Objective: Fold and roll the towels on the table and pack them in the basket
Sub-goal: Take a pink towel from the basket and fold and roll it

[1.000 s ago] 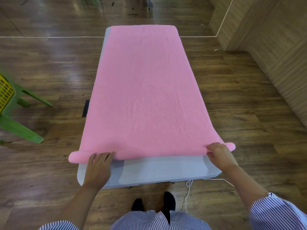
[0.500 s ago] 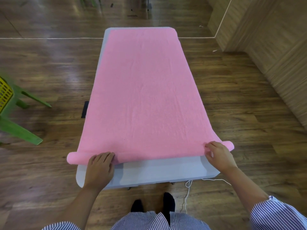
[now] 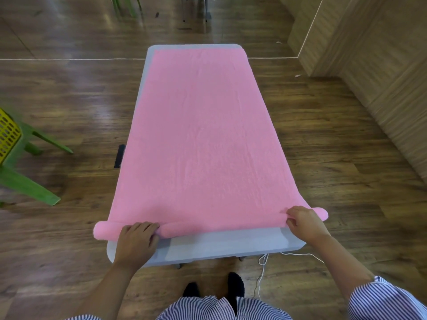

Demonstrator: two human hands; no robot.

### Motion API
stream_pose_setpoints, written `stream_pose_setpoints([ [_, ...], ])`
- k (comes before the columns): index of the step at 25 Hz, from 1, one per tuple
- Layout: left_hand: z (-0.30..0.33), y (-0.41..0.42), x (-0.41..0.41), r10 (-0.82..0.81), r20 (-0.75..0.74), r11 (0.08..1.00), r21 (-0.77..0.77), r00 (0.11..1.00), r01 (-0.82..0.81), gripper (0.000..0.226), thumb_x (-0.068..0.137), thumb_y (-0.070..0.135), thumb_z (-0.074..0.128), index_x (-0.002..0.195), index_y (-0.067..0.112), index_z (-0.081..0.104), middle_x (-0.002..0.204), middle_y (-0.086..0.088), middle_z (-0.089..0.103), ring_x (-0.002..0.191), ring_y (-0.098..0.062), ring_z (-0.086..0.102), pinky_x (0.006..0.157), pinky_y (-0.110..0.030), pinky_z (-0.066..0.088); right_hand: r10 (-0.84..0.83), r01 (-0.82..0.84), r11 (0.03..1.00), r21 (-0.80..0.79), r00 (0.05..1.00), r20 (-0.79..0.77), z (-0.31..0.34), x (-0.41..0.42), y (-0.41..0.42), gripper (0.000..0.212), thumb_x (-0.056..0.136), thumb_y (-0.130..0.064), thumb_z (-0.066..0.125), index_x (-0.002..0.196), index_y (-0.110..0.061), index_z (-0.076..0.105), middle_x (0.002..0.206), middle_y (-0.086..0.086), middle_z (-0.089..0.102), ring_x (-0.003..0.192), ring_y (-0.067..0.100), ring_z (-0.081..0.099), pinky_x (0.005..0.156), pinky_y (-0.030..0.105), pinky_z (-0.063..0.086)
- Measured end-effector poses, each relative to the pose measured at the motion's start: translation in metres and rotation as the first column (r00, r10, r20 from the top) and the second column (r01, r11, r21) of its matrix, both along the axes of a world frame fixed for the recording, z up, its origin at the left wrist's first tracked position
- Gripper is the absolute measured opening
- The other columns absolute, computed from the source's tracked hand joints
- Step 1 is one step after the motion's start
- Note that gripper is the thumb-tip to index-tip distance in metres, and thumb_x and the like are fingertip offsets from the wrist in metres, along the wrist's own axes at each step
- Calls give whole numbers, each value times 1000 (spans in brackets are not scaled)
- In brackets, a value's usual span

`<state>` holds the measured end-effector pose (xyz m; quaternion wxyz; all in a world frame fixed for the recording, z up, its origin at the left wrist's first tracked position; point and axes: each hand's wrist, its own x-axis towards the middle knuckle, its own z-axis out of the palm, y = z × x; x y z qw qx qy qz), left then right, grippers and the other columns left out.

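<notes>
In the head view, a pink towel [image 3: 201, 139] is seen spread flat along a grey table [image 3: 221, 249], its long axis running straight away from the person, from the near edge to the far end. The near end of the towel is turned up into a thin roll [image 3: 208, 227] that lies crosswise, at right angles to the long axis, with both tips overhanging the table's sides. The roll is gripped near its left end by the left hand [image 3: 136, 241], fingers curled over the top of it. The right end of the roll is held by the right hand [image 3: 305, 224], fingers bent onto the fabric. A strip of bare table is left between the roll and the near edge. A yellow basket [image 3: 8, 135] is partly seen at the left border, resting on a green stool [image 3: 25, 183], well apart from the table. Striped sleeves and a white cord [image 3: 262, 271] on the wooden floor are also visible.
</notes>
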<state>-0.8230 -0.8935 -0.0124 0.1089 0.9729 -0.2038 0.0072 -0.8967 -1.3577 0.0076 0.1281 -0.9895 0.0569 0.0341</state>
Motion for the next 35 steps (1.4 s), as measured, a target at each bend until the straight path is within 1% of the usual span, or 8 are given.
stream_pose_setpoints([
  [4,2,0,5,-35,35,999,-5,999,35,36,79,28,41,91,12,70,90,-1,70,77,-23,66,67,-38,49,-21,20,1000,-24,998,-65,8,6,1,31,72,-15,52,99,-10,67,86,7,62,80,29,58,71,36,45],
  [13,-6,18,5,111,39,992,50,993,-113,46,66,24,38,103,10,63,108,-9,61,102,-30,57,89,-51,41,-121,116,992,53,988,99,-7,-11,-9,45,58,10,70,101,-4,65,99,12,65,89,37,60,76,46,51],
  [17,-5,15,13,105,19,991,-90,994,-103,35,72,4,42,96,0,67,95,-16,64,87,-37,61,80,-52,49,-186,182,982,53,977,105,-3,-14,-9,49,54,20,64,98,-2,65,92,14,68,86,38,62,70,46,51],
  [20,-2,8,26,-18,-65,959,-283,998,-1,30,72,-16,53,94,1,65,96,-8,61,91,-24,55,83,-34,48,-221,221,975,17,970,103,-5,-18,-11,40,57,18,63,93,0,62,83,15,66,81,40,60,64,44,48],
  [24,-1,15,39,-76,-169,975,-217,983,38,32,70,6,41,91,10,64,85,-1,64,76,-25,61,65,-33,49,-333,325,938,122,942,49,-6,-21,-12,33,71,14,54,101,0,59,92,15,62,97,36,50,72,42,46],
  [28,-7,61,36,52,-111,995,-76,993,-60,44,70,15,37,97,8,71,82,-6,70,68,-32,65,60,-41,54,-148,131,982,138,982,121,-2,-9,20,38,63,19,61,96,0,64,89,15,66,91,35,58,78,41,50],
  [31,-6,86,25,139,-81,989,-44,987,-143,42,65,9,43,96,10,72,84,-6,70,68,-32,65,60,-40,51,-23,7,995,98,986,167,-4,-7,42,43,53,19,69,88,-4,67,78,7,68,76,31,63,67,32,52],
  [35,-3,66,25,-25,-58,995,-94,998,20,42,70,18,34,90,14,71,80,-1,70,64,-26,65,60,-36,52,-68,60,996,62,990,122,-4,-14,20,30,56,13,67,77,-8,64,63,5,63,62,33,59,54,37,50],
])
